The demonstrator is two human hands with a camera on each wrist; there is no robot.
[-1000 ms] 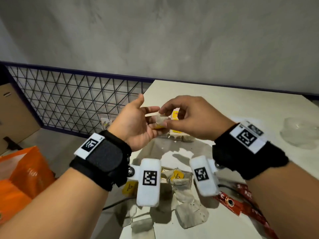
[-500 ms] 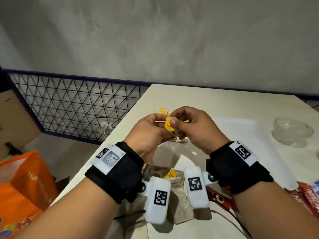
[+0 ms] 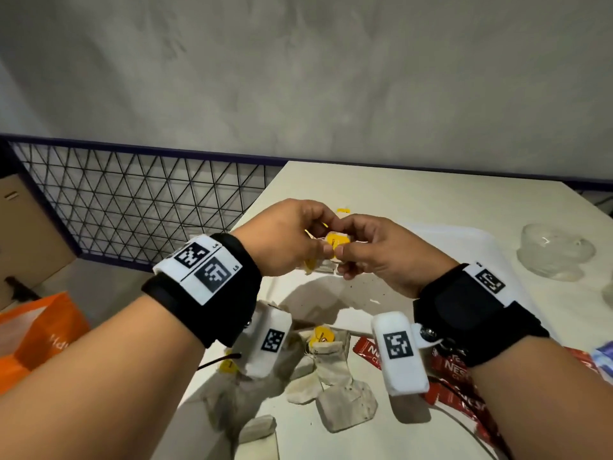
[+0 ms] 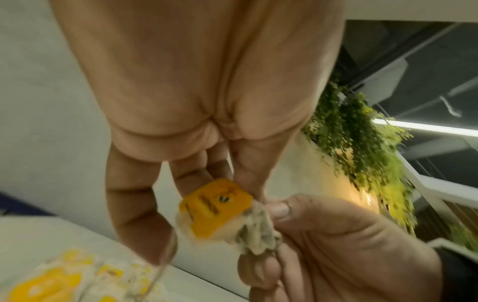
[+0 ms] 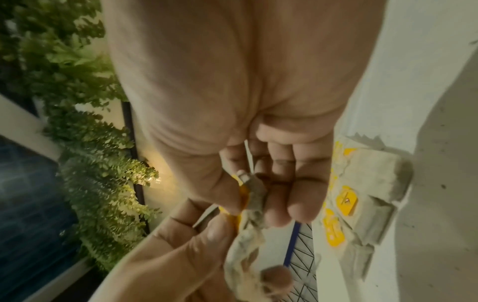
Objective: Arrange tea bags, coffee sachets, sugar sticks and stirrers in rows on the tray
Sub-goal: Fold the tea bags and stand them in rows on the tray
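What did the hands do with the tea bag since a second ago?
The left hand was open under the tea bag a second ago; now its fingers have curled to pinch it together with the right hand, and the bag's yellow tag has turned into view. The hands have stayed raised above the table. The loose tea bags and red coffee sachets lie where they were.

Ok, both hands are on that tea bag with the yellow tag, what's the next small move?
Probably lower it to the white tray. Left hand and right hand both pinch the tea bag in mid-air, its yellow tag on top, with other bags already lying below.
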